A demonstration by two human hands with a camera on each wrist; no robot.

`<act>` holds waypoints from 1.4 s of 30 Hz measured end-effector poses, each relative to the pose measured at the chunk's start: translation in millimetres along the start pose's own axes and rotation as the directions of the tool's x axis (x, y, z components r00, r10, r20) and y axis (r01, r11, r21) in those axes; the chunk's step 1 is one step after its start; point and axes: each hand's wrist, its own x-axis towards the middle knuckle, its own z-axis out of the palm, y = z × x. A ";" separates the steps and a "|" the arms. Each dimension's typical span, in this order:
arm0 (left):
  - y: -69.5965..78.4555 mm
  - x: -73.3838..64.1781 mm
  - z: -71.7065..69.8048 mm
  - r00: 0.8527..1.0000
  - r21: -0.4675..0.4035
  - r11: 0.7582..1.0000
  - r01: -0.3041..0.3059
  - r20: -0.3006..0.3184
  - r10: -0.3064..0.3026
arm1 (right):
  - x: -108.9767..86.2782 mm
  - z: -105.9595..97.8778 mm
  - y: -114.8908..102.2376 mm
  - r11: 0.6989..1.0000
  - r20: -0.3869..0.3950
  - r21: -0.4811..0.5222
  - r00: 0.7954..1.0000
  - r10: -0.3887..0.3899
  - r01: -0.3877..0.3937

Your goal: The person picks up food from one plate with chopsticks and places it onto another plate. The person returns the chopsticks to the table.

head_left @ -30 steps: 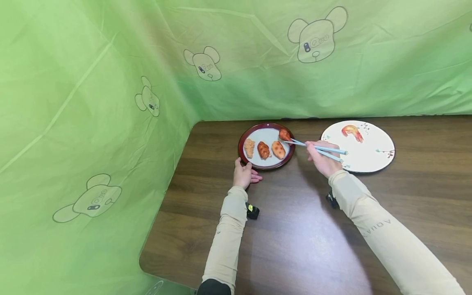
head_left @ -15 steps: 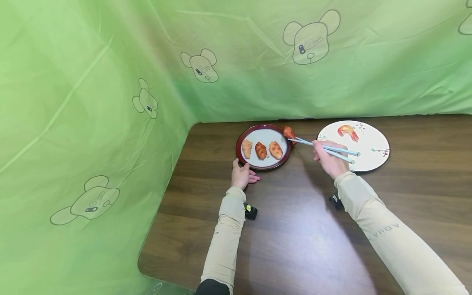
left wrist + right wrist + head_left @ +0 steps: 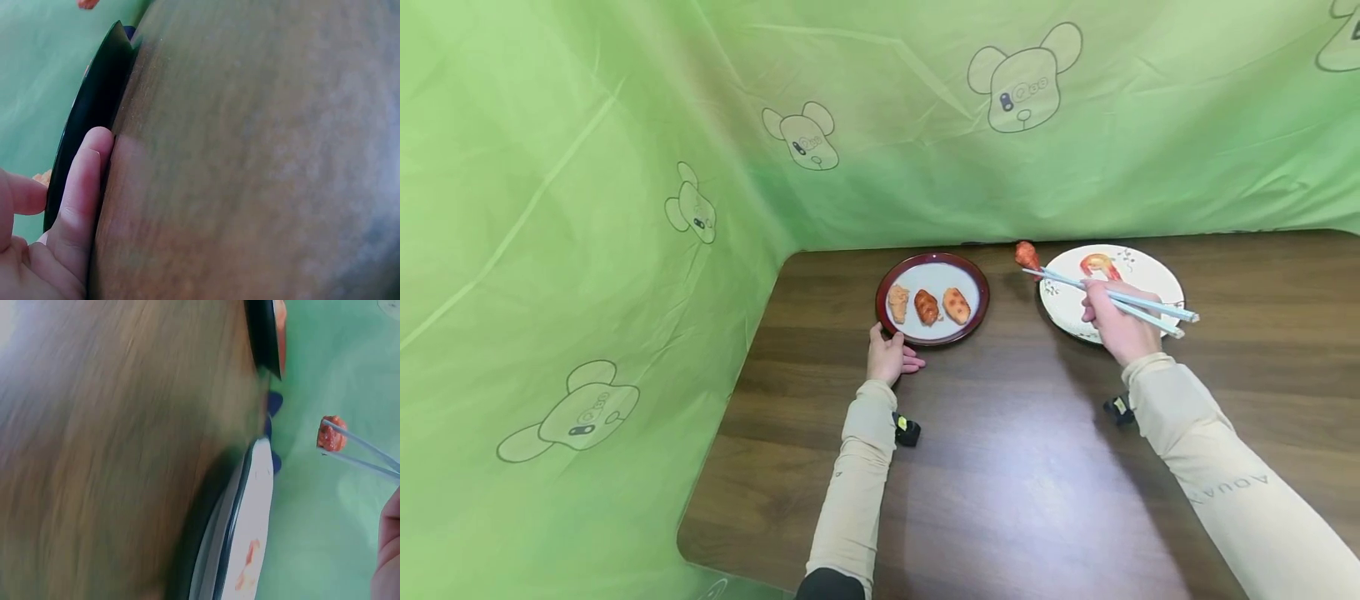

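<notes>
My right hand (image 3: 1120,321) holds a pair of light blue chopsticks (image 3: 1138,304) over the white plate. Their tips pinch a reddish-brown food piece, like a small chicken drumstick (image 3: 1027,255), raised just left of that plate; the right wrist view shows the drumstick (image 3: 332,434) between both tips. On the white plate (image 3: 1067,312) lies a shrimp (image 3: 1099,266), partly behind the hand. At the near left edge of a red-rimmed plate (image 3: 979,310), my left hand (image 3: 887,357) pinches the rim. The left wrist view shows fingers (image 3: 81,181) against the plate's dark underside (image 3: 94,94).
Three food pieces sit in a row on the red-rimmed plate: a pale one (image 3: 898,303), a brown one (image 3: 927,307) and a spotted one (image 3: 957,306). The wooden table (image 3: 985,467) meets a green curtain (image 3: 910,192) at the back and left.
My right hand has moved right, carrying the drumstick in the chopsticks off the red-rimmed plate toward the white plate. The left hand has stayed at the rim.
</notes>
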 end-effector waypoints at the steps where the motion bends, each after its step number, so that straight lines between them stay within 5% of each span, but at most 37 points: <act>1: -0.4 0.5 -0.5 1.000 0.003 1.000 0.000 -0.002 0.000 | 0.1 -3.8 2.1 1.000 -0.002 -0.006 1.000 0.008 -0.008; 26: -0.8 2.2 -2.2 1.000 0.006 1.000 0.002 0.000 -0.002 | -8.6 -95.1 46.7 0.979 -0.097 -0.069 0.978 0.184 -0.191; 32: -1.0 1.6 -1.7 1.000 0.005 1.000 -0.003 0.003 0.003 | -13.1 -103.4 52.8 0.977 -0.116 -0.043 0.972 0.204 -0.210; 42: -1.9 0.8 0.4 1.000 0.015 1.000 0.000 0.000 0.000 | -16.2 -107.7 61.5 0.970 -0.087 -0.142 0.978 0.188 -0.199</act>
